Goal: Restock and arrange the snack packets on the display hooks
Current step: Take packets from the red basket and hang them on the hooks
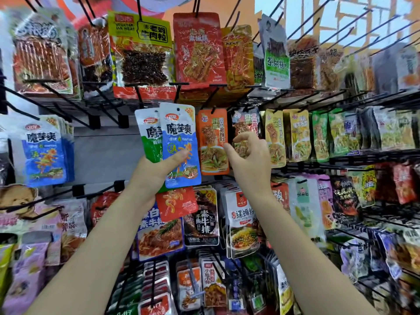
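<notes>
My left hand holds a fan of snack packets up in front of the rack: a blue and white packet in front, a green and white one behind it, and a red one below the hand. My right hand is raised beside them, empty, with thumb and fingers curled apart. It hovers in front of an orange packet hanging on a hook and a darker packet to its right.
Black wire hooks stick out towards me across the whole rack. Matching blue packets hang at the left. An unfilled stretch of grey backboard lies between them and my left hand. Packed rows hang above, below and to the right.
</notes>
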Demonstrator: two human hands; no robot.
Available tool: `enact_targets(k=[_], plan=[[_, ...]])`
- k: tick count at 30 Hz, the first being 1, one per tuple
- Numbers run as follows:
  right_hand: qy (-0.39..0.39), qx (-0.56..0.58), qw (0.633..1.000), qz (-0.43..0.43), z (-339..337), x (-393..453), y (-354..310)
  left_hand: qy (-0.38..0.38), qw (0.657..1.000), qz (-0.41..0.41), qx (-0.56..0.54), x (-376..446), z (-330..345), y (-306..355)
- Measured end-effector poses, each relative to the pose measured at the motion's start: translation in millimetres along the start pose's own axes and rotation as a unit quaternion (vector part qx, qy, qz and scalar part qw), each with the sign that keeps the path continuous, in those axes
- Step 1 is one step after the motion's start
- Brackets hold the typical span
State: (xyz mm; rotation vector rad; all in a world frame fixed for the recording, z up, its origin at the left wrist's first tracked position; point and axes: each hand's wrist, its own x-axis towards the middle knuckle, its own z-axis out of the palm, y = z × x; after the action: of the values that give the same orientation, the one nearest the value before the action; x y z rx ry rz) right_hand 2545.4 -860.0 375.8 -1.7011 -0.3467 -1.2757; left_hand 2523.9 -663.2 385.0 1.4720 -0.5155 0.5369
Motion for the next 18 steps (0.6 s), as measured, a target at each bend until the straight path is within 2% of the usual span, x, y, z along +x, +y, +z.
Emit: enact_targets(k=[2, 6, 8, 10, 14, 18], plan=[[-0.018, 0.061, 0.998, -0.015, 1.4, -2.2, -5.2, -0.015, 1.000, 0.001, 0.005, 0.0, 0.2, 0.2], [-0.199, 0.212, 0.953, 0.082, 10.8, -10.8, -27.1, -0.055, 0.998, 0.010, 0.012, -2.0, 1.0, 2.2], [-0.242, 0.246, 0.932, 0.110, 18.3, -15.9, -32.2, -0.073, 0.997, 0.014, 0.009, -1.7, -1.9, 2.0], [-0.241, 0.256, 0.929, 0.114, 22.7, -18.0, -35.4, -0.075, 0.997, 0.012, 0.003, -0.6, -5.2, 0.9], [-0.225, 0.259, 0.932, 0.115, 26.5, -14.9, -40.9, -0.030, 0.999, -0.015, -0.018, -3.7, -11.1, 4.9], [-0.245, 0.250, 0.930, 0.109, 32.8, -15.3, -53.0, 0.063, 0.997, -0.034, -0.020, -13.1, -27.3, 13.1]])
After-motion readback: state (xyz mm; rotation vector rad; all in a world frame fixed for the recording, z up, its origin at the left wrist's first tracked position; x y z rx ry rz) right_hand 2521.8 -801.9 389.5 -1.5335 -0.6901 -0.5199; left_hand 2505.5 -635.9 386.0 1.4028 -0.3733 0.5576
